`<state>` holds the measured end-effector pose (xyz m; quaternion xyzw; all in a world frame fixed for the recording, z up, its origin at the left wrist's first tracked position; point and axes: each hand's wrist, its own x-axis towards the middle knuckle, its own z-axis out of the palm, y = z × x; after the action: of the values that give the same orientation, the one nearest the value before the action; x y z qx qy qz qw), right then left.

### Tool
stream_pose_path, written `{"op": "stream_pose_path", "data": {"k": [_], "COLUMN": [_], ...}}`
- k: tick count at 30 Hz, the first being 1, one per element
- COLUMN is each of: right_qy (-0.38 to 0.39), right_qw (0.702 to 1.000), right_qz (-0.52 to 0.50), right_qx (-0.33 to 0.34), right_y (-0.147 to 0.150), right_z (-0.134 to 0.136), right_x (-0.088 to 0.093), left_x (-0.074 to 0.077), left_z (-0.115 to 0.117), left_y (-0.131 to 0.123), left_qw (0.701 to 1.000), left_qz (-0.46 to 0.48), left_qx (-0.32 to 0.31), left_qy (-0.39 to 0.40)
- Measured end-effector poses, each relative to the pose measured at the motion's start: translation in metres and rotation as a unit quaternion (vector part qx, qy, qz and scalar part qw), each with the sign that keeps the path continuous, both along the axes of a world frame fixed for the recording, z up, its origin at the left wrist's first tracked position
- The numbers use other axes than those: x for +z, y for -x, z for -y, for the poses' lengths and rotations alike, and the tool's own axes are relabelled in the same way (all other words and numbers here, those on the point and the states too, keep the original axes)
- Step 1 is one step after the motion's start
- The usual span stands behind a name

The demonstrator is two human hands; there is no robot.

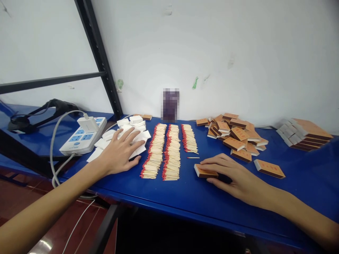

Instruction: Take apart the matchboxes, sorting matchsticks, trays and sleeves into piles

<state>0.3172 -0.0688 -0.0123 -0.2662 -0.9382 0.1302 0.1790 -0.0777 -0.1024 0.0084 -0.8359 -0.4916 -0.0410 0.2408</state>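
Note:
My left hand lies with fingers spread over a heap of white paper pieces and small white boxes; nothing shows in its grip. On the right, the fingers and thumb of my right hand are around an orange-brown matchbox, which lies flat on the blue table. Between the hands run three rows of red-tipped matches: a left row, a middle row and a shorter right row. One loose match rests below the short row.
Behind my right hand is a pile of matchboxes, with a single matchbox nearer. Stacked matchboxes stand far right. A power strip with a plugged-in charger and cable sits left, near a black shelf post. A blurred purple item leans on the wall.

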Motion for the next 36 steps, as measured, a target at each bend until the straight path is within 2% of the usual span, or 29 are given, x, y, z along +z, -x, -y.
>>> {"op": "stream_pose_path", "data": {"k": [5, 13, 18, 23, 28, 31, 36], "right_qy": [-0.038, -0.075, -0.088, -0.094, -0.140, -0.141, -0.109], "right_qw": [0.999, 0.996, 0.995, 0.994, 0.984, 0.978, 0.972], "right_qz": [-0.026, -0.038, -0.042, -0.064, -0.109, -0.148, -0.186], "right_qx": [0.017, 0.009, 0.002, 0.002, 0.000, -0.039, -0.093], "right_y": [0.019, 0.023, 0.024, 0.022, 0.021, 0.024, 0.026], "right_z": [-0.009, -0.023, -0.036, -0.042, -0.037, -0.032, -0.032], "right_x": [-0.001, -0.006, -0.009, -0.013, -0.012, -0.010, -0.010], "left_x": [-0.001, 0.003, 0.015, 0.032, 0.045, 0.051, 0.056], "left_z": [0.001, 0.004, 0.010, 0.011, -0.010, -0.032, -0.067], "left_y": [0.003, 0.000, -0.009, -0.028, -0.061, -0.086, -0.119], "left_qw": [0.999, 0.998, 0.997, 0.993, 0.981, 0.973, 0.956], "left_qz": [0.042, 0.064, 0.074, 0.094, 0.143, 0.153, 0.232], "left_qx": [-0.015, -0.019, -0.022, -0.046, -0.126, -0.171, -0.180], "left_qy": [-0.006, -0.003, -0.026, -0.058, -0.039, -0.010, 0.015]}}
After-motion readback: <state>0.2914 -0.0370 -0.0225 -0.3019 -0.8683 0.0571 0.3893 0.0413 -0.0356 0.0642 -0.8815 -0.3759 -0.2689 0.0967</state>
